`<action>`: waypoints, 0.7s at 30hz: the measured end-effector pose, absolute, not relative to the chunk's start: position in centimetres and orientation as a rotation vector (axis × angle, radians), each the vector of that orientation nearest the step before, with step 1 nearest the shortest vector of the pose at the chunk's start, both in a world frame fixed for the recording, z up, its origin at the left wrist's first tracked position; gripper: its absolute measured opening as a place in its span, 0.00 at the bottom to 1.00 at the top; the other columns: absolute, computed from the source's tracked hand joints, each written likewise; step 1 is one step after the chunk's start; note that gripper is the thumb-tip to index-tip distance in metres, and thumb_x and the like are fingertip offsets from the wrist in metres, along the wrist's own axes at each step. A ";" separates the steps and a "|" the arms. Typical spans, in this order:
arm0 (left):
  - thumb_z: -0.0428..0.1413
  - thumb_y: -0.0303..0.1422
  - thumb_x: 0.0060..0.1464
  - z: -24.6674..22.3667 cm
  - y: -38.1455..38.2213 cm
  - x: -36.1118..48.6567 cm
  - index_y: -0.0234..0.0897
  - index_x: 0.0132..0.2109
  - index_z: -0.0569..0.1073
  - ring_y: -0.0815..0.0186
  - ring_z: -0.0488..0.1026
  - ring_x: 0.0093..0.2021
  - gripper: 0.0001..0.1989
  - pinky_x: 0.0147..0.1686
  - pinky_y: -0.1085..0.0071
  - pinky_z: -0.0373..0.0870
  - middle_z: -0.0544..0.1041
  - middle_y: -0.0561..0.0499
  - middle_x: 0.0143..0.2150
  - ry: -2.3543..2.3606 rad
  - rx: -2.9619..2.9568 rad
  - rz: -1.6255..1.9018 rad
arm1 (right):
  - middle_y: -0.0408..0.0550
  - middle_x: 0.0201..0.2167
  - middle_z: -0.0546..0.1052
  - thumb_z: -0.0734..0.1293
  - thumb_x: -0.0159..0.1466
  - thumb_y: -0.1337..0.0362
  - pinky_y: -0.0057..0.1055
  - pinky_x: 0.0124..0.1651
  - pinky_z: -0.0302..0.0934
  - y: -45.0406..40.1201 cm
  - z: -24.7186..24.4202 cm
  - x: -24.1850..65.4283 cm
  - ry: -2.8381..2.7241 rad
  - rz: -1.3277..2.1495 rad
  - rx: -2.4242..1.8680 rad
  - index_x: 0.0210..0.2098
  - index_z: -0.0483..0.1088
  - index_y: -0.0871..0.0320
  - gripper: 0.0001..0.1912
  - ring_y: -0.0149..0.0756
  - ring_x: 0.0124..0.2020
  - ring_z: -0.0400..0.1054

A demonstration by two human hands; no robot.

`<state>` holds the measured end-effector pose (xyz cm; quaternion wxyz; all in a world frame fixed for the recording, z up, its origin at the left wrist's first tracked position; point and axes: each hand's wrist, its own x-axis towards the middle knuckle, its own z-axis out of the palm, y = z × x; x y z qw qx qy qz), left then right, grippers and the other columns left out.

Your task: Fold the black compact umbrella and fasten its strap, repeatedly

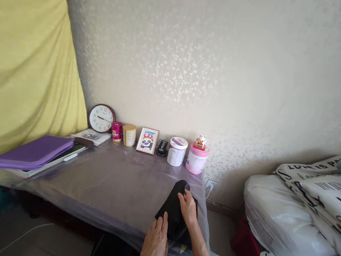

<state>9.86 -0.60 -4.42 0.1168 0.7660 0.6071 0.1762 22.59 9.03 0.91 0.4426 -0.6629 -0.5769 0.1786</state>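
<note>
A black cloth (173, 214), folded into a long shape, lies at the front right of the table under clear plastic sheeting (112, 179). My right hand (187, 207) is on its upper part, with the fingers gripping near a small round grey spot at the fold. My left hand (155, 241) is lower, its fingertips against the cloth's left edge. The cloth's lower end is partly hidden behind my hands and forearm.
Along the wall stand a round wall clock (102, 118), a pink can (116, 131), a framed panda picture (147, 140), a white tub (177, 151) and a pink tub (197, 159). A purple folder (32, 152) lies at left. White printed sacks (289, 219) are piled at right.
</note>
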 end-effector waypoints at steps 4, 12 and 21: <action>0.44 0.23 0.49 -5.6 -0.4 10.0 0.32 0.63 0.46 0.58 0.55 0.59 0.33 0.57 0.62 0.51 0.57 0.42 0.61 1.803 2.268 0.516 | 0.44 0.20 0.72 0.57 0.57 0.55 0.29 0.28 0.57 9.5 0.7 22.3 -1.487 0.412 -1.655 0.44 0.67 0.63 0.22 0.36 0.24 0.67; 0.45 0.29 0.51 -5.8 -0.2 9.8 0.33 0.63 0.46 0.56 0.55 0.59 0.33 0.57 0.62 0.52 0.56 0.43 0.62 1.768 2.244 0.521 | 0.43 0.20 0.72 0.58 0.58 0.60 0.28 0.27 0.53 9.9 1.2 21.8 -1.580 0.424 -1.761 0.43 0.66 0.62 0.16 0.37 0.26 0.69; 0.46 0.27 0.49 -4.5 -0.4 9.9 0.31 0.62 0.50 0.56 0.56 0.59 0.32 0.56 0.62 0.54 0.57 0.42 0.61 1.807 2.241 0.474 | 0.46 0.24 0.75 0.60 0.59 0.63 0.27 0.29 0.54 10.1 1.9 21.4 -1.658 0.410 -1.880 0.42 0.64 0.63 0.13 0.37 0.30 0.71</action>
